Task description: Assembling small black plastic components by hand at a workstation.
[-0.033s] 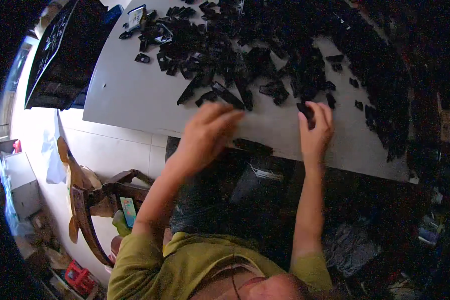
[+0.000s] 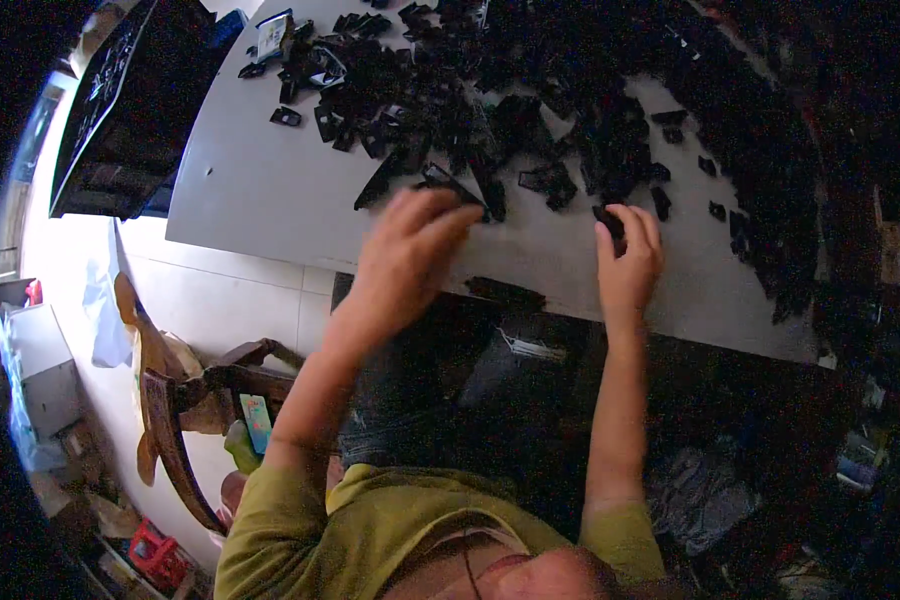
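Observation:
Many black plastic parts (image 2: 420,110) lie heaped over the far side of a pale table (image 2: 260,190). My right hand (image 2: 632,262) is near the table's front edge, with thumb and fingertips closed on a small black plastic part (image 2: 610,219). My left hand (image 2: 405,250) hangs over the front edge, just nearer than a long black frame-like part (image 2: 450,186). Motion blurs its curled fingers, and what they hold, if anything, cannot be made out. A dark elongated piece (image 2: 507,293) lies at the table edge between the hands.
A wooden chair (image 2: 175,430) stands to the left, with a phone-like light-blue rectangle (image 2: 256,422) by it. A large black box-like object (image 2: 120,120) is beyond the table's left side. A red plastic item (image 2: 160,555) sits at the lower left. The right side is very dark.
My left hand has shifted slightly left and away from me. My right hand has moved a touch left, still gripping the small black plastic part.

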Action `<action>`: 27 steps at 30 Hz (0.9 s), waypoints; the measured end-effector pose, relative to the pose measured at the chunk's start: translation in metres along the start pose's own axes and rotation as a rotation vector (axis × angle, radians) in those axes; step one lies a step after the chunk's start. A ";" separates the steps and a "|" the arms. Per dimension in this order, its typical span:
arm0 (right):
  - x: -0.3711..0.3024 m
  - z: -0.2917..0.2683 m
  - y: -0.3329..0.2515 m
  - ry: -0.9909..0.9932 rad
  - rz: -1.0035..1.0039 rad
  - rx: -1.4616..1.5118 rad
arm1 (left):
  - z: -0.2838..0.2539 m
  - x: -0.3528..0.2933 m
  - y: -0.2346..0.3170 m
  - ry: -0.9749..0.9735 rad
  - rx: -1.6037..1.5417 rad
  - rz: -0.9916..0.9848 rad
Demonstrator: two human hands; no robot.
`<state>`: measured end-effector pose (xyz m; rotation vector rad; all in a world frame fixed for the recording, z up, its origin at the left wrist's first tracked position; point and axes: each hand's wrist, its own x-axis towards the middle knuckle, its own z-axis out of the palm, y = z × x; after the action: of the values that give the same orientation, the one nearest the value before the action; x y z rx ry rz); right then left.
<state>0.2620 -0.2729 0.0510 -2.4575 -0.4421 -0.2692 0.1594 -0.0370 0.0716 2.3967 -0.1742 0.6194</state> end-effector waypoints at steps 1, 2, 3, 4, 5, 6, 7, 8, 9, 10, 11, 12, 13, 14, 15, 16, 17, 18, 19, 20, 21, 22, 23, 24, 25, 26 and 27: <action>-0.001 0.002 0.000 -0.001 -0.004 0.002 | -0.002 0.007 -0.002 0.003 0.003 -0.001; -0.002 0.004 -0.001 0.019 0.010 0.002 | -0.003 0.014 -0.004 -0.025 0.152 -0.009; -0.003 0.004 -0.002 0.038 0.025 0.000 | -0.004 0.020 -0.006 -0.054 0.299 -0.016; -0.004 0.003 -0.003 0.039 0.023 0.002 | -0.005 0.024 -0.010 -0.060 0.322 0.007; -0.005 0.002 -0.003 0.135 -0.058 -0.012 | -0.006 0.027 -0.011 -0.060 0.323 0.007; -0.006 0.001 -0.003 0.232 -0.138 -0.026 | -0.007 0.029 -0.012 -0.076 0.358 0.000; -0.007 0.000 -0.001 0.234 -0.135 -0.030 | -0.007 0.032 -0.013 -0.093 0.389 -0.006; -0.008 0.001 0.000 0.250 -0.128 -0.015 | -0.008 0.035 -0.013 -0.095 0.385 -0.002; -0.009 0.001 0.002 0.267 -0.122 0.000 | -0.009 0.038 -0.014 -0.116 0.386 0.014; -0.008 0.000 0.004 0.268 -0.121 -0.002 | -0.010 0.040 -0.016 -0.137 0.389 0.030; -0.008 0.001 0.005 0.257 -0.109 0.024 | -0.011 0.041 -0.017 -0.136 0.387 0.031; -0.008 0.001 0.006 0.246 -0.097 0.051 | -0.011 0.042 -0.019 -0.170 0.365 0.030; -0.009 0.002 0.007 0.246 -0.096 0.050 | -0.011 0.043 -0.020 -0.206 0.341 0.029; -0.010 0.003 0.009 0.244 -0.073 0.135 | -0.011 0.044 -0.021 -0.205 0.341 0.030; -0.010 0.004 0.010 0.241 -0.050 0.221 | -0.012 0.046 -0.022 -0.204 0.283 0.020; -0.011 0.004 0.010 0.242 -0.049 0.220 | -0.012 0.047 -0.022 -0.205 0.225 0.011; -0.011 0.005 0.011 0.229 -0.015 0.256 | -0.013 0.047 -0.019 -0.205 0.224 0.011; -0.011 0.005 0.011 0.216 0.020 0.292 | -0.014 0.048 -0.015 -0.220 0.248 0.068; -0.011 0.005 0.011 0.216 0.020 0.293 | -0.015 0.048 -0.013 -0.234 0.274 0.124; -0.010 0.006 0.012 0.241 0.001 0.292 | -0.014 0.047 -0.012 -0.234 0.274 0.124; -0.010 0.006 0.012 0.267 -0.019 0.290 | -0.012 0.047 -0.013 -0.266 0.337 0.135; -0.011 0.007 0.014 0.266 -0.018 0.290 | -0.011 0.047 -0.013 -0.300 0.398 0.145; -0.012 0.007 0.015 0.246 0.015 0.311 | -0.012 0.047 -0.013 -0.301 0.398 0.144; -0.013 0.008 0.016 0.225 0.048 0.330 | -0.014 0.048 -0.012 -0.219 0.396 0.201; -0.013 0.007 0.016 0.227 0.050 0.328 | -0.014 0.049 -0.012 -0.138 0.391 0.260; -0.012 0.006 0.014 0.242 0.028 0.351 | -0.012 0.046 -0.007 -0.139 0.388 0.263; -0.012 0.006 0.014 0.257 0.006 0.373 | -0.010 0.040 0.002 -0.127 0.350 0.291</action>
<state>0.2561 -0.2826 0.0352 -2.0273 -0.3386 -0.4501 0.1898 -0.0312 0.0985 2.7779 -0.5136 0.6728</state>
